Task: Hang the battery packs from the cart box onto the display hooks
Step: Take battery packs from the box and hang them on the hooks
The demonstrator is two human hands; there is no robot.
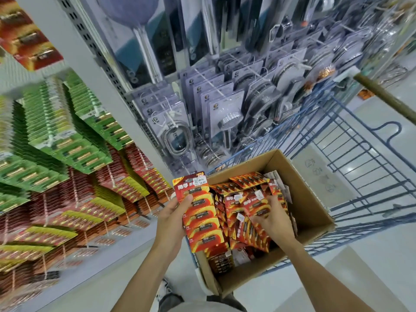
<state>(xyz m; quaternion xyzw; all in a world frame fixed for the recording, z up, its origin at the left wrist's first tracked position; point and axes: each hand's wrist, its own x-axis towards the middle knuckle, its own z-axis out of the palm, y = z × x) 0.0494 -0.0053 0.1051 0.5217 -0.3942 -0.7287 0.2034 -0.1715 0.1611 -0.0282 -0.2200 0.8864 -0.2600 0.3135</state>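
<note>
Left hand (173, 218) grips a fanned stack of battery packs (201, 213) beside the cardboard box (310, 212); right hand (273, 218) reaches in, fingers curled on loose packs (252, 206).

The battery packs (202, 212) are red with orange-yellow swirls, lying in a brown cardboard box (315, 212). The cart (360, 158) is blue wire. Green hanging packs (74, 136) sit above red-and-yellow ones (90, 206).

A single wide-angle head view is looking steeply down and forward from close above the cardboard box (310, 206) at lower centre. The display shelving (67, 143) is filling the left of the frame, and the blue wire cart (360, 176) is occupying the right.
</note>
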